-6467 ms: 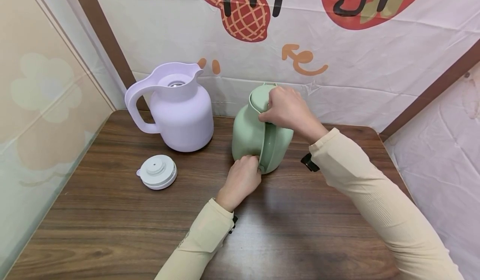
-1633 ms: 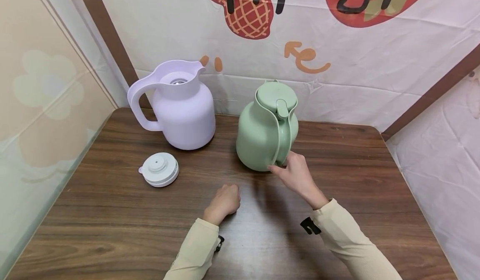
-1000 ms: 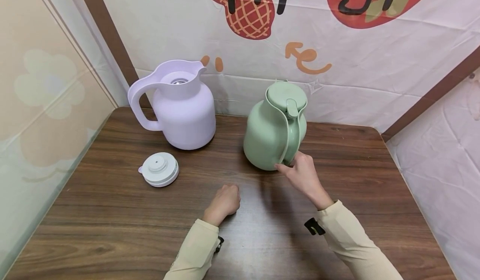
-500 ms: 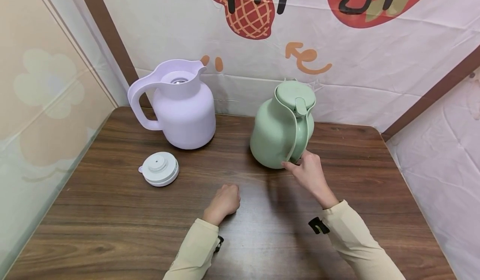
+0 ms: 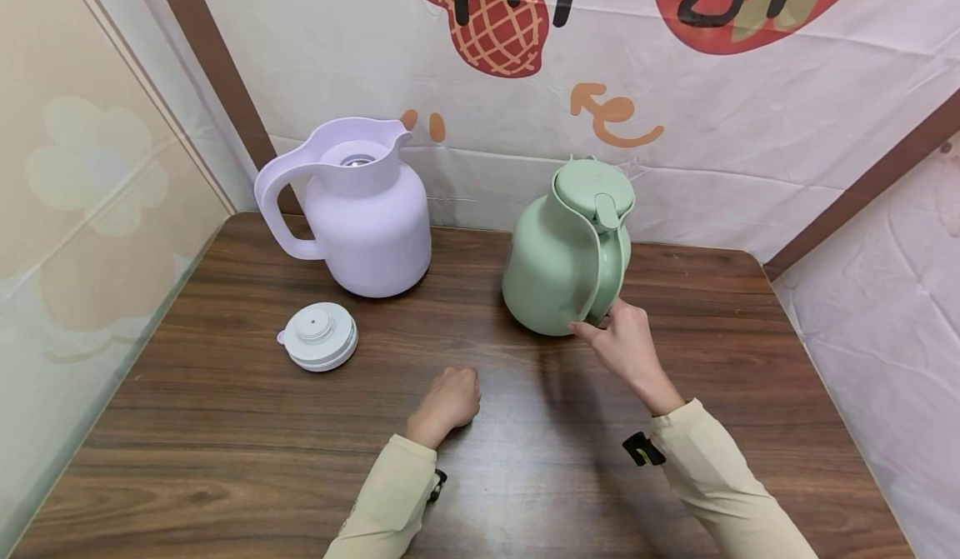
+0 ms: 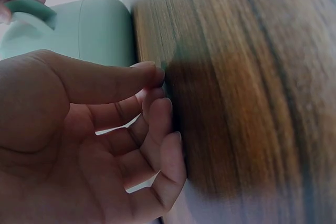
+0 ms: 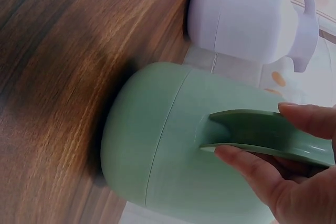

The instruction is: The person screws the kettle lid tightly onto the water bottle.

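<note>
A green thermos jug [image 5: 551, 267] with its lid [image 5: 595, 188] on stands upright at the back, right of the middle. My right hand [image 5: 626, 346] holds the lower part of its handle [image 5: 611, 272]; in the right wrist view, thumb and fingers lie on the handle's two edges. My left hand [image 5: 447, 405] rests on the table in front of the jugs, fingers loosely curled and holding nothing, as the left wrist view also shows. A lilac thermos jug [image 5: 371, 226] without its lid stands at the back left. A pale grey-white lid [image 5: 318, 338] lies in front of it.
The wooden table [image 5: 225, 451] meets a printed fabric wall [image 5: 705, 142] close behind both jugs. Another fabric wall [image 5: 97, 234] borders the left side. Bare wood lies between the two jugs.
Both hands were on the green jug, the right at its lid. The left has drawn back to the table; the right has moved to the handle and the jug has shifted right.
</note>
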Demonstrator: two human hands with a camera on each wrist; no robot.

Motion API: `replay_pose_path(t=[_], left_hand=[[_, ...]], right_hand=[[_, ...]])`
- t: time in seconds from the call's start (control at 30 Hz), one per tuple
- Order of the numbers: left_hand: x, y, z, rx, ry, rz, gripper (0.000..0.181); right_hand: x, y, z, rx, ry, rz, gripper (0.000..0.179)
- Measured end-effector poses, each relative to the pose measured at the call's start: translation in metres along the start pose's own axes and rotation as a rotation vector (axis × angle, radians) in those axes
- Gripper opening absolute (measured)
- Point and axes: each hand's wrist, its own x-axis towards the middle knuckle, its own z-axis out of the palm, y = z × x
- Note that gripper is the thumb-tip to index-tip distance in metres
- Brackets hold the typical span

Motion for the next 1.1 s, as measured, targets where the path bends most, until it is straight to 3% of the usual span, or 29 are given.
replay_pose_path(t=[0.6,1.1], left_hand=[[0.000,-0.004,0.001,-0.011,0.006,0.004,0.018],[-0.001,-0.003,0.000,-0.028,-0.009,-0.012,0.020]], right_hand=[[-0.001,0.008,-0.005,-0.024,0.034,0.008,0.029],[0.004,0.034,-0.032,-0.022,0.065,0.085,0.024]])
